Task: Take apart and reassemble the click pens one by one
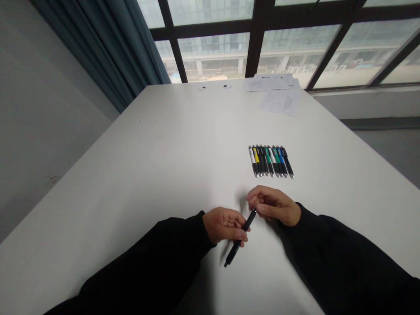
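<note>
A black pen (pixel 239 238) is held slanted just above the white table (pixel 157 144), its tip pointing down toward me. My left hand (pixel 225 225) is closed around the pen's middle. My right hand (pixel 274 204) pinches the pen's upper end with its fingers curled. Beyond my hands, a neat row of several pens (pixel 271 161) with white, yellow, black, green and blue barrels lies side by side on the table.
Printed paper sheets (pixel 278 101) lie at the table's far end by the window, with more sheets (pixel 269 82) behind them. Two small round cable holes (pixel 214 87) sit at the far edge. A dark curtain (pixel 108 48) hangs at the left.
</note>
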`<state>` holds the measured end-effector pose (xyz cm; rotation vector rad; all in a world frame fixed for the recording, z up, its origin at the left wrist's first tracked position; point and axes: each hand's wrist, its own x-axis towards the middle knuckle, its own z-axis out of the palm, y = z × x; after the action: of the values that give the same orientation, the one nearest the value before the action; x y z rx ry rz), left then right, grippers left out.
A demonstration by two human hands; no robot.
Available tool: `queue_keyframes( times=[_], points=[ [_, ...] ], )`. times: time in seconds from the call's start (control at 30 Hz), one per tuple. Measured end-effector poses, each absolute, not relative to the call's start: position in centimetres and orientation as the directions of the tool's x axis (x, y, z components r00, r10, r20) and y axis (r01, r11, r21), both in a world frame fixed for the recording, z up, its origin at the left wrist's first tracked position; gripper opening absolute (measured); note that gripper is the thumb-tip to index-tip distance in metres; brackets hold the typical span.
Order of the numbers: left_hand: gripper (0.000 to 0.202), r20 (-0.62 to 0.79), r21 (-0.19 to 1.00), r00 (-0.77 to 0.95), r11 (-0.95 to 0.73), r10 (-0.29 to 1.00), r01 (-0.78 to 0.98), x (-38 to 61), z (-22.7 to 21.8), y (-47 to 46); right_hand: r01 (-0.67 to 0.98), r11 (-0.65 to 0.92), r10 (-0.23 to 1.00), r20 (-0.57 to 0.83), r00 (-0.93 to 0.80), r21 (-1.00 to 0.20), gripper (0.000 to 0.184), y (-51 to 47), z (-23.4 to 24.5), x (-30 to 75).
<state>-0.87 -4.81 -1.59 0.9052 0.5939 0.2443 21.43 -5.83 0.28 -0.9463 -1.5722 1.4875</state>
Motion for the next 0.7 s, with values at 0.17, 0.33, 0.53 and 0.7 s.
queue_keyframes(
  times=[0.17,0.33,0.53,0.7],
  points=[
    [0.039,-0.386,0.793,0.815,0.607,0.432,0.053,-0.92,-1.67,-4.85,0.193,0.024,0.901,-0.062,-0.429,-0.981,0.046,-5.73,-0.17,21.56],
    [0.041,-0.375,0.799,0.819,0.599,0.435,0.047,-0.91,-1.69,-4.78,0.113,0.087,0.896,0.028,-0.443,-0.99,0.036,-5.73,-0.14,21.56],
    [0.039,-0.375,0.8,0.818,0.599,0.435,0.048,-0.9,-1.55,-4.79,0.245,0.104,0.918,-0.002,-0.396,-0.964,0.053,-5.89,-0.24,21.55],
    [0.04,-0.379,0.797,0.819,0.602,0.431,0.051,-0.88,-1.47,-4.82,0.14,0.035,0.892,-0.032,-0.45,-0.99,0.037,-5.84,-0.21,21.65]
  ],
)
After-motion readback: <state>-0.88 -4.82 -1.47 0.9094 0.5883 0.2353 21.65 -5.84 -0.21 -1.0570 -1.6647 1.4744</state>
